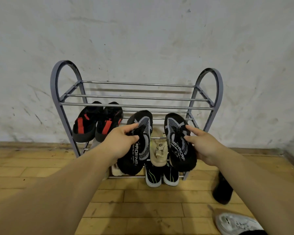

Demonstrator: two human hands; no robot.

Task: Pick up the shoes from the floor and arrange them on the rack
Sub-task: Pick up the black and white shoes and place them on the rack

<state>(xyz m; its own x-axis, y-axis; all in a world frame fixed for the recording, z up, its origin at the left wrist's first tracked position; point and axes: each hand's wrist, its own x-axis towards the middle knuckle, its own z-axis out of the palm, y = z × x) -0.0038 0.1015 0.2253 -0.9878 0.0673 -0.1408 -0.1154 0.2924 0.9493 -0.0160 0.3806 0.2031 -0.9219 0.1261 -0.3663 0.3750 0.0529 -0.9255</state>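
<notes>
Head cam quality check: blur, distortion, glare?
Head view: wide-angle bows the side arches of the rack; near forearms smear soft; lettering on the black shoes held by left hand and right hand only partly legible; flat lighting, faint rail shadows on the wall, no glare.

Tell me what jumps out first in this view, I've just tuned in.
The two hands in the middle catch the eye first: the left hand grips a black-and-grey shoe and the right hand grips the matching shoe, both held in front of the grey rack. A red-and-black pair sits on the rack's left side. A white sneaker and a black shoe lie on the wooden floor at lower right.
</notes>
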